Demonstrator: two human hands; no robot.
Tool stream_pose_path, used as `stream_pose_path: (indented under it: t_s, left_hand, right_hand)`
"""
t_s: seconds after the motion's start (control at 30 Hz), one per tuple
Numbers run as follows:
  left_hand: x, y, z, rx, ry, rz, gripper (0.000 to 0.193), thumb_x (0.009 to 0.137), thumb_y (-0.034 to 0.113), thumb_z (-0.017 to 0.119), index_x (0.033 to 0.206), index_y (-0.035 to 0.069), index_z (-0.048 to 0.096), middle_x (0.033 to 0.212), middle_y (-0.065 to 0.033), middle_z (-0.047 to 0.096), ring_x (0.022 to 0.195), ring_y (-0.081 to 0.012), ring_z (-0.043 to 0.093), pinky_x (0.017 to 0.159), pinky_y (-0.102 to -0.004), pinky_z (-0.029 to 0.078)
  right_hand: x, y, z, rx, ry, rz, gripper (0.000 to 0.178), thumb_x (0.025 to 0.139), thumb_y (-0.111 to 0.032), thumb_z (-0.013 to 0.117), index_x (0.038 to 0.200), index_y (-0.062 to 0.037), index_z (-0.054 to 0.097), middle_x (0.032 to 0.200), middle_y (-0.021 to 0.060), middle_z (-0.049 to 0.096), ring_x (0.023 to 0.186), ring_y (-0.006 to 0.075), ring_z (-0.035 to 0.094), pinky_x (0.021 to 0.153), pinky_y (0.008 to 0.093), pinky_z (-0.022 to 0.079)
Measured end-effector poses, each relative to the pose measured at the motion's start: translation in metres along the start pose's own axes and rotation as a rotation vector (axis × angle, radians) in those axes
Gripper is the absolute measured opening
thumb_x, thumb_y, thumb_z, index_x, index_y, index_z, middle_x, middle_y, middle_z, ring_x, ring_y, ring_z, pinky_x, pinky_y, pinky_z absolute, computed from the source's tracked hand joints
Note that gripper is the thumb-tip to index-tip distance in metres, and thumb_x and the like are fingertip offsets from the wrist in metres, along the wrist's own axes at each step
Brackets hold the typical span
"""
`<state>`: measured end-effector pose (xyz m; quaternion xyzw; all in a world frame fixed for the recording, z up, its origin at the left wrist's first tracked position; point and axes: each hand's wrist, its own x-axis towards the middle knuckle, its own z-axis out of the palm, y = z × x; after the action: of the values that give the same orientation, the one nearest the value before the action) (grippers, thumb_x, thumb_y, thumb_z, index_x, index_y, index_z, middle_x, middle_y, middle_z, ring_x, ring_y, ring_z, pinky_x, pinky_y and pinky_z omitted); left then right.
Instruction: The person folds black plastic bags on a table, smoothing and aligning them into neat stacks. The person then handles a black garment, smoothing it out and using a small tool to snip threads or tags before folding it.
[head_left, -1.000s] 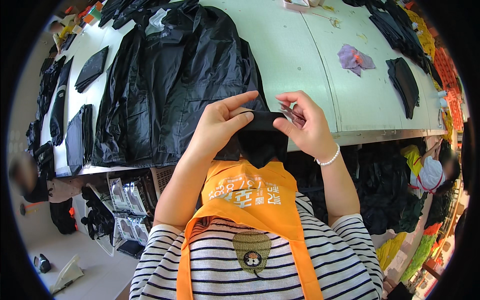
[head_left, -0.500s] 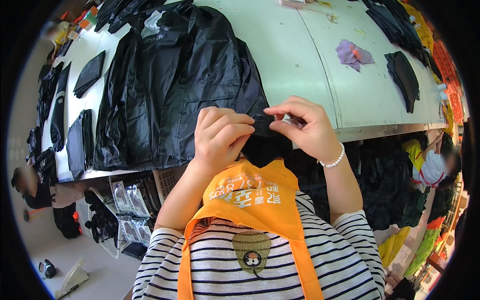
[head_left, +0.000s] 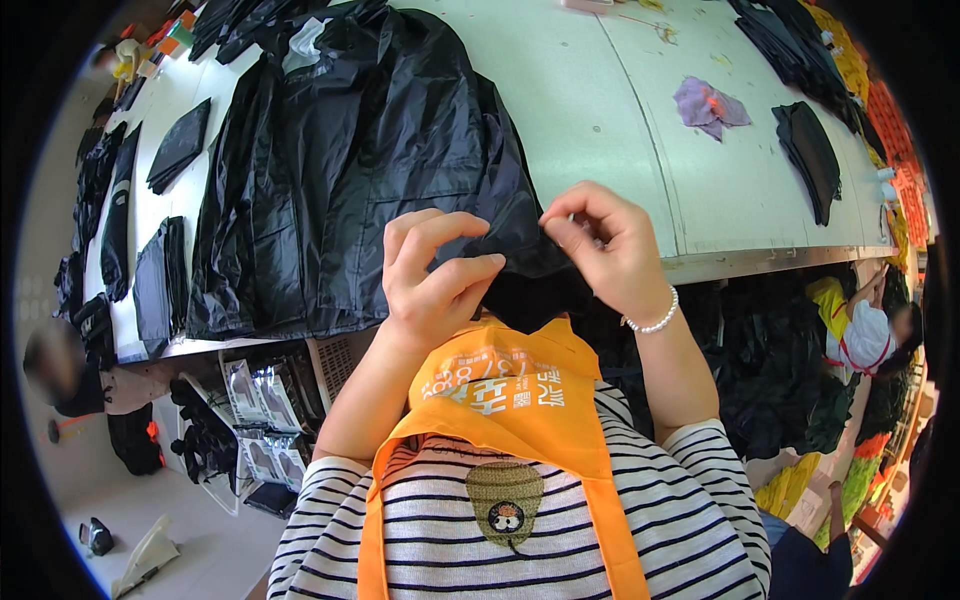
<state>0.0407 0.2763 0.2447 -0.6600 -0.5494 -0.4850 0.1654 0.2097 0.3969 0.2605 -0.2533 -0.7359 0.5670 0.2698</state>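
Note:
A glossy black jacket [head_left: 335, 170] lies spread on the pale table, its near edge hanging over the front. Over its lower right part is my left hand [head_left: 428, 270], thumb and forefinger apart with a gap between them and the other fingers curled. My right hand [head_left: 612, 250], a pearl bracelet at its wrist, has thumb and forefinger pinched together beside the jacket's right edge. Something small and shiny shows in part inside that palm; its kind is hidden by the fingers. Whether the pinched fingertips hold the black cloth cannot be made out.
Folded black garments [head_left: 180, 145] lie left of the jacket, another [head_left: 808, 160] at far right. A purple cloth [head_left: 708, 105] rests on the table [head_left: 590, 130]. Below the table's right edge hang black garments [head_left: 770, 350]. People stand at both sides; packaged goods [head_left: 262, 395] sit lower left.
My left thumb and forefinger have spread apart. The right hand has shifted slightly, its thumb and forefinger closing together. The jacket stays in place.

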Motion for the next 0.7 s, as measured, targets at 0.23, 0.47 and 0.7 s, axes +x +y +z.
stream_pose_path:
  t_s: [0.23, 0.47, 0.7]
  left_hand:
    - [-0.005, 0.003, -0.002, 0.034, -0.038, 0.056, 0.028, 0.050, 0.008, 0.078, 0.074, 0.019, 0.069, 0.099, -0.0048, 0.057, 0.092, -0.0259, 0.053, 0.078, -0.0347, 0.043]
    - [-0.010, -0.003, -0.006, 0.041, 0.005, 0.013, 0.028, 0.049, 0.005, 0.077, 0.072, 0.016, 0.067, 0.097, -0.0047, 0.059, 0.089, -0.0260, 0.054, 0.076, -0.0353, 0.043]
    - [-0.025, -0.024, -0.015, -0.077, 0.099, -0.144, 0.031, 0.045, -0.005, 0.073, 0.071, 0.010, 0.064, 0.094, -0.0079, 0.059, 0.087, -0.0270, 0.056, 0.075, -0.0346, 0.045]
  right_hand:
    - [0.015, -0.005, 0.003, -0.051, -0.330, -0.147, 0.014, 0.082, -0.001, 0.065, 0.096, -0.0027, 0.067, 0.084, 0.0013, 0.061, 0.066, 0.0062, 0.049, 0.059, 0.0212, 0.041]
    - [0.012, 0.003, -0.002, -0.009, -0.016, -0.050, 0.006, 0.084, -0.004, 0.065, 0.088, -0.0018, 0.069, 0.074, 0.0013, 0.066, 0.059, 0.0040, 0.049, 0.054, 0.0202, 0.038]
    - [-0.053, 0.035, -0.044, -0.032, 0.297, 0.302, 0.015, 0.087, -0.009, 0.062, 0.095, 0.0015, 0.069, 0.076, 0.0037, 0.068, 0.066, 0.0041, 0.055, 0.060, 0.0190, 0.041]
